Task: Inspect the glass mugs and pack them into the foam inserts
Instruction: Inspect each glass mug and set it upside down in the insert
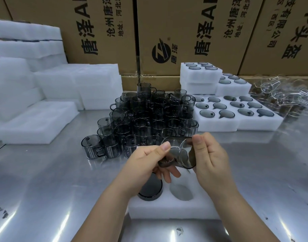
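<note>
The near foam insert (169, 210) lies at the near edge of the steel table (45, 180). Its left visible pocket already holds a seated mug (149, 191). The empty pocket (182, 192) just to the right is open, and any pockets further back are hidden under the hands, so this insert looks only partly filled.

Just above the insert, both hands grasp the held mug (182, 154), a smoky grey glass tipped onto its side. The left hand (149, 161) has its thumb on the open rim and its fingers curled beneath, by the handle. The right hand (210, 159) pinches the base end, thumb on top. The mug sits between the two hands and clear of the foam, almost over the empty pocket. I judge it is being inspected, not yet packed.

Beyond the hands stands a heap of mugs (146, 119), many of them, waiting to be checked. Far right, the filled inserts (237, 123) lie packed, some stacked two high. Far left, blank foam stacks (53, 88) wait for use. Cardboard cartons (184, 32) close off the back. Much of the job remains.
</note>
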